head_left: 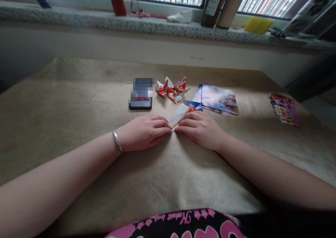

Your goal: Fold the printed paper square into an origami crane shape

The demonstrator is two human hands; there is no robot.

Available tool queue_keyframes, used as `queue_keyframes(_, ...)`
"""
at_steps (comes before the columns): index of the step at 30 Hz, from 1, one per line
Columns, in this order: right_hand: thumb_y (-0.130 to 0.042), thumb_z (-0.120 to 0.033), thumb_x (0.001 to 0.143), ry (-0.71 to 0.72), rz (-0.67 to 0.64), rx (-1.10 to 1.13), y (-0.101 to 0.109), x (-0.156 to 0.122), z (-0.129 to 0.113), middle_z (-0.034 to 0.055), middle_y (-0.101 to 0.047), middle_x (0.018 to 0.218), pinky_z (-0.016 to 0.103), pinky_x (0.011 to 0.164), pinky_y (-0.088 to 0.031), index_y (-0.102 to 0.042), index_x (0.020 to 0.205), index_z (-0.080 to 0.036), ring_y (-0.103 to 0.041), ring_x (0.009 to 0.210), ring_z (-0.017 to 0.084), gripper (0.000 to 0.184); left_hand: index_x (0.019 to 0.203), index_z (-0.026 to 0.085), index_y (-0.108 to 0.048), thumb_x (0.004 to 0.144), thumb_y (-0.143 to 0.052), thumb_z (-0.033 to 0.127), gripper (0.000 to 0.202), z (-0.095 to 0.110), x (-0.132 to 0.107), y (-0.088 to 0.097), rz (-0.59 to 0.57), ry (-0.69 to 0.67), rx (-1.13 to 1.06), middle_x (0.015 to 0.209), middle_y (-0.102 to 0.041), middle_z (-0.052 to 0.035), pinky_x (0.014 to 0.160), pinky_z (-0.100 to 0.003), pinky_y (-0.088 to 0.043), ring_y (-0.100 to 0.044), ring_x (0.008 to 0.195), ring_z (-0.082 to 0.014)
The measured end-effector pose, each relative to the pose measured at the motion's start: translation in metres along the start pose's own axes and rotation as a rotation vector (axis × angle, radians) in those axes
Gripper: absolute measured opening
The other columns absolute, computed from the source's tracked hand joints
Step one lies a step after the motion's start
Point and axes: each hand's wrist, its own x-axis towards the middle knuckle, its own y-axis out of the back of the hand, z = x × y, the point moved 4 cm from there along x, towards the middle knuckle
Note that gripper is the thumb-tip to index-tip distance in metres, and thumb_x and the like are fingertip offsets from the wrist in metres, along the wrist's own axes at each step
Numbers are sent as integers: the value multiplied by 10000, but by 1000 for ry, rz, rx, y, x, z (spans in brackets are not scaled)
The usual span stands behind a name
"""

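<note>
Between my hands lies a partly folded sheet of printed paper, white, orange and blue, at the middle of the table. The fingers of my left hand are pressed together at its lower left corner. My right hand lies over its right side, fingers bent down on it near the same corner. Both palms face the table, and part of the paper is hidden under my right fingers. Just beyond the paper sits a red and white folded paper piece with pointed tips.
A phone lies behind my left hand. A stack of printed sheets is behind my right hand, and purple-pink cards lie farther right. Bottles and small items line the granite windowsill beyond the table.
</note>
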Motion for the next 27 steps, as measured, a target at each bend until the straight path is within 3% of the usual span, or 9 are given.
queue_keyframes(6,-451,-240,971,-11,-57,79,-6,0,-1,46,-691,994,319,779,-431,-661,1137,-231,-553,920,186,268,1137,154,-625,923,-471,210,269,0,1,-2,-40,19,22,1060,-665,-85,874,-336,-510,-596,1007,-209)
queue_keyframes(16,-469,-248,956,-33,-158,-16,-1,6,-4,27,-684,1014,343,775,-365,-665,1083,-255,-523,895,196,233,1060,176,-659,937,-457,212,240,1,3,2,-25,7,17,1035,-686,-72,833,-316,-518,-613,965,-189)
queue_keyframes(27,-499,-186,907,-21,-117,-18,1,0,4,25,-689,1015,350,810,-348,-682,1040,-250,-527,921,198,235,1009,191,-664,918,-469,167,216,-2,0,3,-6,11,-133,1066,-683,-65,850,-310,-511,-607,991,-180)
